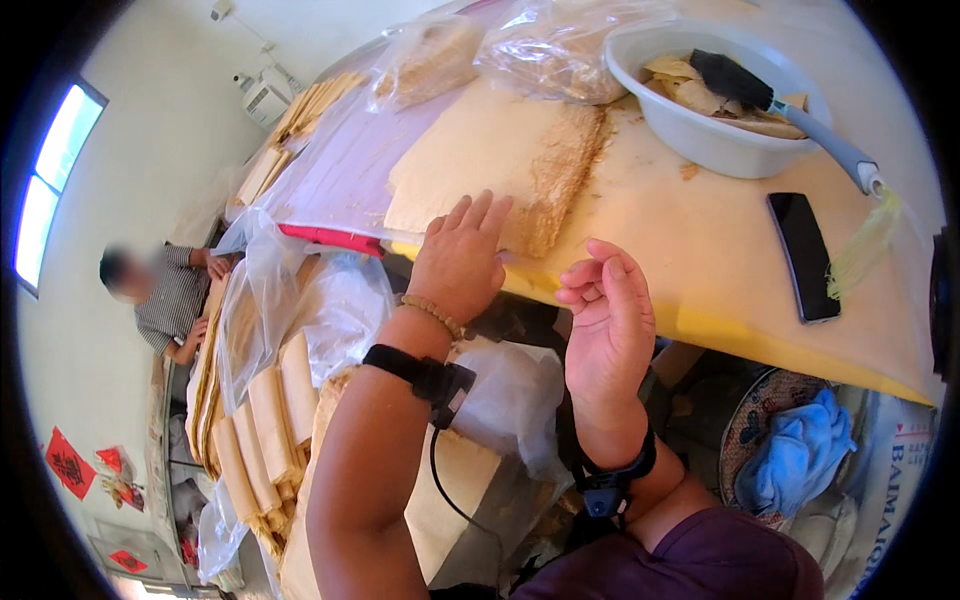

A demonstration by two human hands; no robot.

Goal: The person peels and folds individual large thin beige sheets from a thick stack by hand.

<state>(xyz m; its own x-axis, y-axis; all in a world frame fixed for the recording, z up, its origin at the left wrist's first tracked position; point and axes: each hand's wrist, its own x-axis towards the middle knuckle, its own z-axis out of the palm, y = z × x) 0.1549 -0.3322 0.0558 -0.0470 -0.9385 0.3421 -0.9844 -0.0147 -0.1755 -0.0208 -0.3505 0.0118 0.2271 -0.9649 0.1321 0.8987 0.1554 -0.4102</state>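
Note:
My left hand (pixel 463 258) lies flat with fingers stretched over the near edge of a stack of thin pale-yellow sheets (pixel 475 150). The stack's right edge is ragged, brown and crumbly. To the right, my right hand (pixel 612 325) is raised just off the table's front edge, palm showing. Its fingers are loosely curled, and I see nothing held in them. Both wrists carry black straps with small devices, and a beaded bracelet circles the left one.
A white basin (pixel 720 95) holds sheet scraps and a black-bristled brush (pixel 735 82). A phone (pixel 803 255) lies on the yellow-edged table (pixel 690 225). Plastic bags (pixel 560 55) stand behind. Rolled sheets (pixel 265 440) sit lower left, a blue cloth (pixel 800 455) lower right. A person (pixel 170 300) works far left.

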